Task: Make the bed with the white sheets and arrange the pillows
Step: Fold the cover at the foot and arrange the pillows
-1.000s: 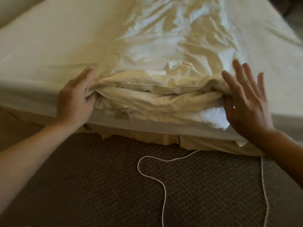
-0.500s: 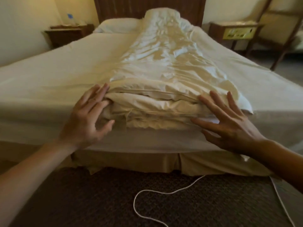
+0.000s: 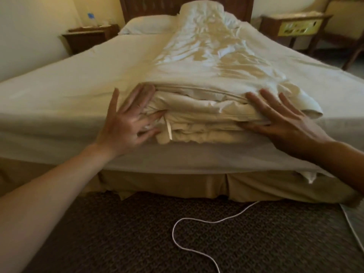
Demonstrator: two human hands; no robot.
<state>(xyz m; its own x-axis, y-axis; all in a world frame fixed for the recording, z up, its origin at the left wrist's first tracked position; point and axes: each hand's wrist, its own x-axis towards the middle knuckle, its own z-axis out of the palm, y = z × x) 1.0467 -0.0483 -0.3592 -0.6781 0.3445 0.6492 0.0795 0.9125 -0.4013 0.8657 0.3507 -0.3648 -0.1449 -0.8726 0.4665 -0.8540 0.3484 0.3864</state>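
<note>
A folded white duvet (image 3: 204,75) lies in a long strip down the middle of the bed (image 3: 59,91), from the foot to the headboard. Its stacked layers face me at the foot edge. My left hand (image 3: 128,121) touches the left end of that stack with fingers spread and straight. At the right end, my right hand (image 3: 279,121) rests flat on the layers, fingers spread. Neither hand grips cloth. A white pillow (image 3: 147,24) lies at the head of the bed, left of the duvet. A fitted white sheet covers the mattress.
Wooden nightstands stand at both sides of the headboard, one at the left (image 3: 88,36) and one at the right (image 3: 293,26). A white cord (image 3: 197,223) snakes over the dark carpet in front of the bed. A tan bed skirt (image 3: 167,184) hangs below the mattress.
The view has lifted from the foot edge to take in the whole bed. My left hand let go of the duvet corner and spread flat; my right hand came down onto the stack.
</note>
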